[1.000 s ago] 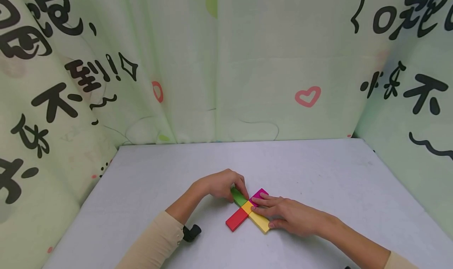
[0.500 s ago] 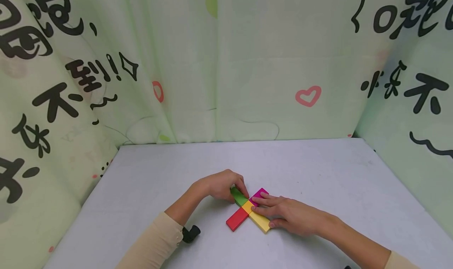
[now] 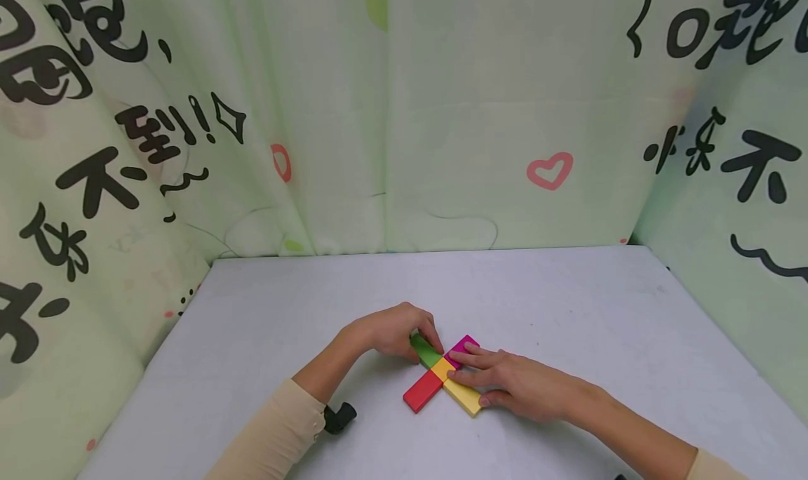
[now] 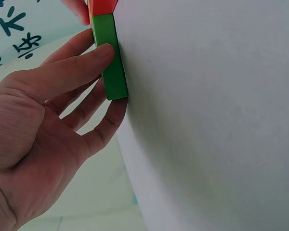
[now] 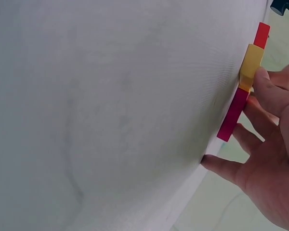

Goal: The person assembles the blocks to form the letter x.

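Several coloured blocks lie flat in a cross on the white table. Its arms are a green block (image 3: 426, 351), a magenta block (image 3: 463, 342), a red block (image 3: 421, 391) and a pale yellow block (image 3: 463, 398), around a small orange-yellow square (image 3: 440, 369). My left hand (image 3: 394, 329) holds the green block between thumb and fingers; in the left wrist view the thumb lies on its long side. The fingers of my right hand (image 3: 530, 385) extend over the magenta block and the centre square, and its thumb touches the yellow block's outer end.
The white cloth-covered table (image 3: 303, 290) reaches back to a pale green printed curtain (image 3: 454, 115), which also hangs on both sides. A black device (image 3: 341, 418) sits at the left wrist by the beige sleeve (image 3: 271, 431).
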Action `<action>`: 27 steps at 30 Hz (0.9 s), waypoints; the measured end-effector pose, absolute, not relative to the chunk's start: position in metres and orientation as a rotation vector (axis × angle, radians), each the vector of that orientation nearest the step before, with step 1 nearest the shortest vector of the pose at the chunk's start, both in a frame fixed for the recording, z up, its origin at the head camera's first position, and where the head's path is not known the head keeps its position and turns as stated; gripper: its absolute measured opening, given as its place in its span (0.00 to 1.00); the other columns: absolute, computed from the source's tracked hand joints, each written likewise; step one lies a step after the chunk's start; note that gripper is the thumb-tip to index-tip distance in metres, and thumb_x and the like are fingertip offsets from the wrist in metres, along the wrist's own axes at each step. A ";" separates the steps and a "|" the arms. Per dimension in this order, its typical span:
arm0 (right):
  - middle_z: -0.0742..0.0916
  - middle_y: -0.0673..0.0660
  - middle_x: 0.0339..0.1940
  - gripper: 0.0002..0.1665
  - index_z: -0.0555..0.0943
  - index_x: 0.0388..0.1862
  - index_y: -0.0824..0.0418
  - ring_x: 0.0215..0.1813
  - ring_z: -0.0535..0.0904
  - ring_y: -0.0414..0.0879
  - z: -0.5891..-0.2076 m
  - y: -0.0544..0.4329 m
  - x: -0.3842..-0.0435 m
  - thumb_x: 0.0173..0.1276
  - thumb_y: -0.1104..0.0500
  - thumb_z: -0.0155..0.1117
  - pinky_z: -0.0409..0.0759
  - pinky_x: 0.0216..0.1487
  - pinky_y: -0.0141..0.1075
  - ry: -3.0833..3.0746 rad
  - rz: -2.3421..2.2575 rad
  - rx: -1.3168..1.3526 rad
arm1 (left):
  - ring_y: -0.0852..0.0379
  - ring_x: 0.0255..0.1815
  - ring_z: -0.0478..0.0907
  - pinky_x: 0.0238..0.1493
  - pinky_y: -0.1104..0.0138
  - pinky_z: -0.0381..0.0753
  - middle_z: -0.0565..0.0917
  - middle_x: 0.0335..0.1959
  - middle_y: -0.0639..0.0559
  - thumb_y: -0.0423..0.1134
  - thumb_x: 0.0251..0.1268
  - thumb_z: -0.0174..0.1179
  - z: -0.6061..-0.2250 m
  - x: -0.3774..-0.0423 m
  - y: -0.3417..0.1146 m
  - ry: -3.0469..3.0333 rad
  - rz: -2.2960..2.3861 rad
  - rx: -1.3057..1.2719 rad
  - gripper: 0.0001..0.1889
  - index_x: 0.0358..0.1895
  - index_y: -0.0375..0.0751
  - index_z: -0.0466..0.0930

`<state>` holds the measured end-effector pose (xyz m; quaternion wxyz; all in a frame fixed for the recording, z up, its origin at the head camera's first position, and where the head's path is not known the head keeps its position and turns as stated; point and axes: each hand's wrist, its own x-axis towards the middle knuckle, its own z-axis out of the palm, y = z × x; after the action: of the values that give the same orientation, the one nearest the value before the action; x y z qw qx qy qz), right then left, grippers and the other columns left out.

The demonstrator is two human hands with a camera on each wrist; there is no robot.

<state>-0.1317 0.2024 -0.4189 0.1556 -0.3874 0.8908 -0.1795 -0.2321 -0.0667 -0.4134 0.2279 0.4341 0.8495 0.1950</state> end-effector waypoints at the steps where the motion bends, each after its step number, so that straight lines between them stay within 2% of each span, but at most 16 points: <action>1: 0.70 0.50 0.82 0.33 0.73 0.78 0.41 0.84 0.61 0.59 -0.419 0.203 -0.132 0.76 0.53 0.66 0.68 0.74 0.63 2.552 -0.512 -1.111 | 0.67 0.51 0.79 0.51 0.76 0.80 0.86 0.49 0.61 0.33 0.62 0.74 -0.413 -0.232 -0.067 2.339 0.538 1.196 0.17 0.53 0.51 0.91; 13: 0.70 0.51 0.82 0.34 0.72 0.78 0.43 0.84 0.61 0.57 -0.419 0.203 -0.132 0.75 0.54 0.66 0.70 0.74 0.62 2.558 -0.494 -1.132 | 0.67 0.50 0.79 0.51 0.76 0.81 0.86 0.49 0.61 0.32 0.62 0.74 -0.414 -0.232 -0.066 2.342 0.543 1.193 0.16 0.53 0.51 0.92; 20: 0.71 0.51 0.82 0.34 0.72 0.79 0.45 0.84 0.62 0.57 -0.419 0.204 -0.133 0.75 0.54 0.66 0.65 0.76 0.64 2.566 -0.474 -1.185 | 0.66 0.51 0.79 0.51 0.76 0.81 0.86 0.49 0.60 0.32 0.63 0.73 -0.414 -0.231 -0.066 2.341 0.549 1.194 0.16 0.53 0.51 0.92; 27: 0.74 0.51 0.80 0.34 0.72 0.78 0.45 0.82 0.65 0.56 -0.421 0.205 -0.134 0.75 0.54 0.67 0.65 0.75 0.65 2.582 -0.464 -1.230 | 0.66 0.51 0.79 0.51 0.76 0.81 0.86 0.49 0.61 0.33 0.62 0.74 -0.414 -0.230 -0.066 2.341 0.556 1.190 0.16 0.53 0.51 0.92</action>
<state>-0.1336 0.2051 -0.4208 0.1218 -0.4213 0.8846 -0.1588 -0.2305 -0.0660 -0.4141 0.2266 0.4316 0.8495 0.2018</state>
